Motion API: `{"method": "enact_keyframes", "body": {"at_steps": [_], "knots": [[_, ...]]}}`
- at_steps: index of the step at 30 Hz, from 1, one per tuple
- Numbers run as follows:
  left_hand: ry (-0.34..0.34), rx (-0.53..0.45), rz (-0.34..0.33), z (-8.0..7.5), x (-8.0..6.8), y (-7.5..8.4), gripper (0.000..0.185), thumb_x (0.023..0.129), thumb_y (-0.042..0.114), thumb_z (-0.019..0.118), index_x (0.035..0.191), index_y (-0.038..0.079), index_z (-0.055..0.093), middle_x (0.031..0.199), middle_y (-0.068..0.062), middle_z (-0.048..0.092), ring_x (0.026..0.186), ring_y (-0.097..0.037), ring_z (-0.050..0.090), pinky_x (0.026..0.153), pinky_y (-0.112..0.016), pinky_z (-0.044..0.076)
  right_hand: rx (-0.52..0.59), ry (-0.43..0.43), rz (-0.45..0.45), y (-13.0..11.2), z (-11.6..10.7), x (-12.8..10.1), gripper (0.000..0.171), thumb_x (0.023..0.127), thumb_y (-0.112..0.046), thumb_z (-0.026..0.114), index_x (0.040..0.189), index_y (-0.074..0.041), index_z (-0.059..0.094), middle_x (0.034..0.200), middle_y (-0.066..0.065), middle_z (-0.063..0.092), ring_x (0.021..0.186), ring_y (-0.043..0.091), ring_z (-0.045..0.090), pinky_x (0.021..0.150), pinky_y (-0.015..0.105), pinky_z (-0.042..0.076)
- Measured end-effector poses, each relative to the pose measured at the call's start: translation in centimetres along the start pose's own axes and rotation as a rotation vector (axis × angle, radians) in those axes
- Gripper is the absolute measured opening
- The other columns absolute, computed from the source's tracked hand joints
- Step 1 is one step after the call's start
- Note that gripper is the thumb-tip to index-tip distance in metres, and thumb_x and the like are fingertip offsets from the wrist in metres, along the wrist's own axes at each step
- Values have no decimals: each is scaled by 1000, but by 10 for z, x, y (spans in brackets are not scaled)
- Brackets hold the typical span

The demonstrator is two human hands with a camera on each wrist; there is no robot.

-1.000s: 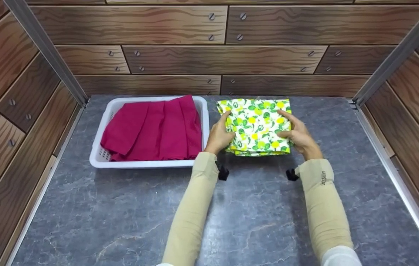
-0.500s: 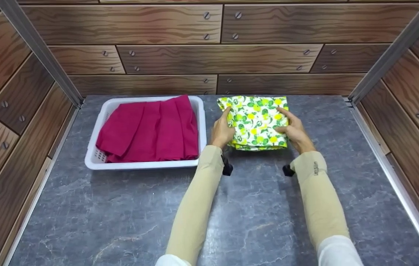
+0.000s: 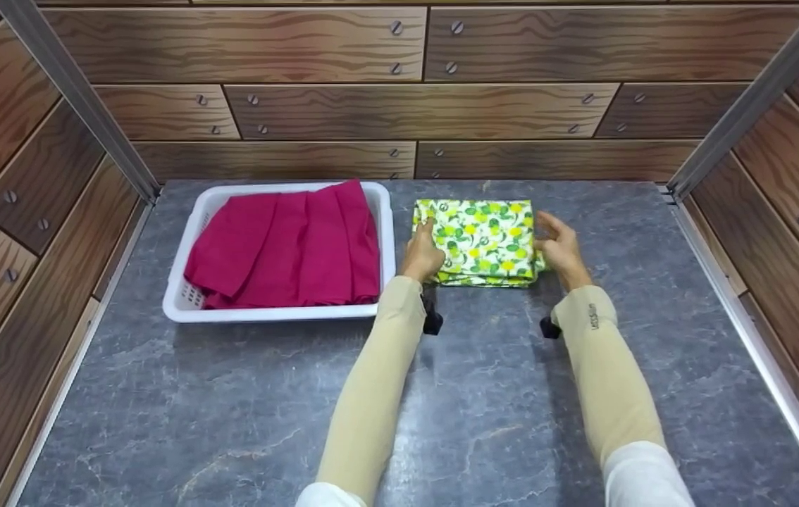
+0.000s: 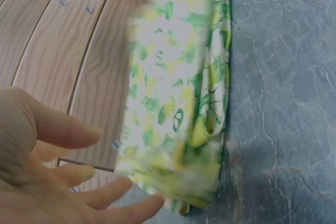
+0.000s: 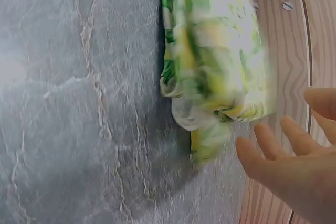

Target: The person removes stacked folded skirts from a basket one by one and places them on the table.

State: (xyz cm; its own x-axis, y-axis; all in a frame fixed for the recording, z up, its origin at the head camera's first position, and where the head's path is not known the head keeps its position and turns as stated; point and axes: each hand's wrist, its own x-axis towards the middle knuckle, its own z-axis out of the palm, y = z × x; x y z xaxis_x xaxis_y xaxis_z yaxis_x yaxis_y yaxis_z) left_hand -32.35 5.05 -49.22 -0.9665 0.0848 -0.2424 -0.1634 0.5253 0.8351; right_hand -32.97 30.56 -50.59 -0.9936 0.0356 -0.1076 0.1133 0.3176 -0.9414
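A folded lemon-print cloth (image 3: 482,239), white with yellow and green, lies on the grey marbled table at the back, right of the basket. My left hand (image 3: 423,255) is at its left side; in the left wrist view the fingers (image 4: 113,195) are spread and relaxed beside the cloth's end. On the other side my right hand (image 3: 561,251) stands just off the right edge, its fingers (image 5: 268,142) loosely bent with nothing in them. A small flap of cloth (image 5: 207,145) sticks out from under the folded layers on that side.
A white plastic basket (image 3: 276,315) holding a folded crimson cloth (image 3: 294,250) stands to the left, close to my left hand. Wood-patterned walls (image 3: 420,113) and metal frame bars (image 3: 752,98) enclose the table (image 3: 244,401) at the back and sides.
The lemon-print cloth has come down onto the table and slightly toward me and left. Both hands have let go of it, and the right hand has drawn off its edge.
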Motion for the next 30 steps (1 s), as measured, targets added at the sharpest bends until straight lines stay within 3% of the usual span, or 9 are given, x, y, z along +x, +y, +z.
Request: {"method": "enact_keyframes", "body": {"at_steps": [2,5,9,11,14,18,22,25,30], "knots": [[-12,-7,6,-1,0,-1,76,94,-13,45,162,14,26,168,-14,13,148,-32,29,54,-28,37,2,9,-2,0,1,0,65,97,11,44,159,2,25,159,27,30,142,44,35,109,50,39],[-21,-21,23,-3,-1,0,76,94,-13,46,162,13,25,168,-14,15,146,-30,33,53,-27,36,13,1,0,-2,3,-1,64,98,8,46,158,1,27,158,26,32,137,40,42,99,42,45],[-37,-34,33,-4,-2,1,75,97,-11,46,163,14,22,168,-11,16,121,-26,58,51,-27,34,10,-22,11,-6,6,-3,64,98,5,47,159,-1,28,159,23,33,101,24,54,72,33,42],[-40,-34,30,-5,-2,2,74,98,-10,45,163,15,22,168,-10,16,112,-25,61,50,-27,35,9,-34,17,-8,7,-5,64,98,3,49,159,-3,30,160,22,31,82,17,48,67,32,39],[-39,-17,30,-7,-4,2,74,98,-9,45,163,16,22,168,-10,18,121,-24,55,51,-26,36,11,-51,20,-9,8,-7,64,99,1,53,159,-6,32,161,22,29,73,11,43,68,33,39],[-39,-8,52,-12,-7,5,75,97,-8,47,163,16,22,167,-9,20,131,-23,46,55,-27,38,25,-68,20,-13,10,-10,64,99,0,56,158,-6,34,162,22,28,88,13,51,72,34,43],[16,49,132,-24,-13,14,72,96,-4,52,162,13,27,166,-11,25,144,-25,37,88,-29,48,26,-73,-1,-23,16,-8,62,99,0,56,157,-6,36,162,22,27,122,34,53,93,43,48],[69,101,189,-35,-18,18,68,97,0,55,160,9,31,164,-14,28,148,-28,30,116,-33,31,24,-88,-30,-34,22,-6,61,100,0,57,157,-6,37,162,22,27,139,41,40,110,54,37],[100,119,323,-54,-26,16,63,100,5,58,158,5,34,162,-18,31,147,-30,31,120,-35,23,16,-146,-109,-49,36,-10,59,100,-2,57,156,-4,38,161,22,31,139,43,39,111,57,36]]}}
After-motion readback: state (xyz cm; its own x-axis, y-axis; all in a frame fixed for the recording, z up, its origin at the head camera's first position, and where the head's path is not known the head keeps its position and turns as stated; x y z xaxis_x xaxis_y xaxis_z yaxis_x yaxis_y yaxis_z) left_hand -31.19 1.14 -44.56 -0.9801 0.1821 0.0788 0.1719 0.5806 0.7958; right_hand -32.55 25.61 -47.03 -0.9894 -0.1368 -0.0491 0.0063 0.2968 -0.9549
